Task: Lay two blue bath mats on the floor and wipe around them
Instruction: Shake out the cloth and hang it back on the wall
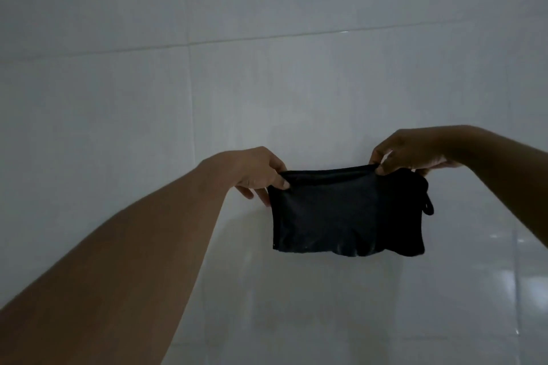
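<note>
Pinches a dark cloth (341, 216) by its top hem, left hand (261, 170) closed on one corner and right hand (406, 152) on the other, hanging flat between them before a pale tiled wall (207, 83). Too dim to tell the cloth's colour or fabric. Hides the right hand's lower fingers behind the bunched corner, beside a small dangling loop (429, 208).

One left grip (261, 170), one right grip (412, 154) — one dark cloth (341, 216).
</note>
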The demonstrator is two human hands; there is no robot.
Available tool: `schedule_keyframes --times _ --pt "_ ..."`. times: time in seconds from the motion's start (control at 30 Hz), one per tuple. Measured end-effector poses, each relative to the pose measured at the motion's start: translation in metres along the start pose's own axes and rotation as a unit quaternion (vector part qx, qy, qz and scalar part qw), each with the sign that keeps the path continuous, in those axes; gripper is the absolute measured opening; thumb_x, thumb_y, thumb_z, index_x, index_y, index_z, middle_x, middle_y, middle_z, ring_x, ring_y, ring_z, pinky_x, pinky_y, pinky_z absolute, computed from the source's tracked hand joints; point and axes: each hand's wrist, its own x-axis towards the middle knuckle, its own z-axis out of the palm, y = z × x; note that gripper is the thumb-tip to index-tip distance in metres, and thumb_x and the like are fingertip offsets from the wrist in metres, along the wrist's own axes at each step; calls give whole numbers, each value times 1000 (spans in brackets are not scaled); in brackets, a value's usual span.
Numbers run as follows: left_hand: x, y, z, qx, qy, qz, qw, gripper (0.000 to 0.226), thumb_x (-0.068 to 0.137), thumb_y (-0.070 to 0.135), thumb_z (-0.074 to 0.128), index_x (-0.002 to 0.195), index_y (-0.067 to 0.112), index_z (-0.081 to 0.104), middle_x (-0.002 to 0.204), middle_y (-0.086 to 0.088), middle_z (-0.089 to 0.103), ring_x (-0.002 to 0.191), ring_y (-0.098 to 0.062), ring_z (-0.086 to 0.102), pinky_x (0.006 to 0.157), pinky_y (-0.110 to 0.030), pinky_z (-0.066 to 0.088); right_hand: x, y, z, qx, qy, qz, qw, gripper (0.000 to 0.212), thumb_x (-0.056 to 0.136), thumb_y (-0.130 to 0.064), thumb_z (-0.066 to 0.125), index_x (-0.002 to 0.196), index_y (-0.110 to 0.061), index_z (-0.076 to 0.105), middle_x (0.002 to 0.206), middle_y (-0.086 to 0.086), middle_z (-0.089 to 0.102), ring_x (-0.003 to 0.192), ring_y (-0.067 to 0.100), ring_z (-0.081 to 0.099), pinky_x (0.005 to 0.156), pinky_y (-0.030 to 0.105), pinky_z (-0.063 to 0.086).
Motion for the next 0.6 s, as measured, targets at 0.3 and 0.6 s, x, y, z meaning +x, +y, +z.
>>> schedule_keyframes --times 0.3,0.6 --pt "42 82 22 13 11 39 999 15 96 30 69 110 26 67 94 5 76 89 -16 77 89 -36 56 -20 67 -49 -22 31 8 999 14 96 -12 63 105 -19 72 111 14 69 99 33 69 79 44 62" --pt "74 155 57 38 -11 72 997 14 96 30 69 109 24 68 97 2 75 91 -19 77 81 -32 56 -47 135 -86 -54 89 32 994 13 96 -16 64 99 -24 73 105 10 69 94 28 69 76 38 61"
